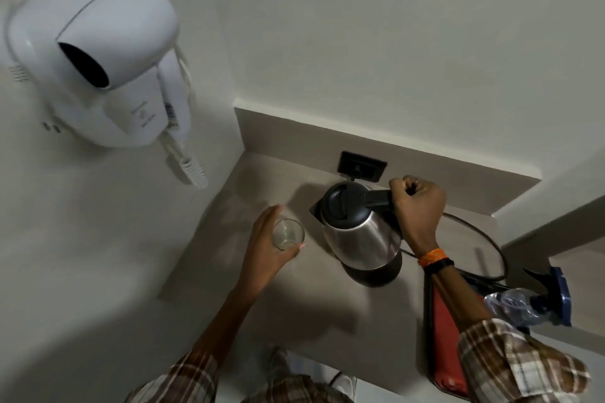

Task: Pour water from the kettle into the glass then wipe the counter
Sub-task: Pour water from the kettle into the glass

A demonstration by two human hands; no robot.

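A steel kettle (358, 235) with a black lid and black handle is near the back of the beige counter (327, 304), its base close to the counter top. My right hand (417, 206) is closed around the kettle's handle. To the kettle's left, my left hand (265, 249) wraps around a small clear glass (288, 234), which is upright and looks empty. The kettle's spout points left, toward the glass, with a small gap between them.
A white hair dryer (98, 56) hangs on the left wall. A black wall socket (361, 166) sits behind the kettle, with a black cord (484, 232) looping right. A red tray (445, 337) and a clear spray bottle (523, 303) lie at the counter's right.
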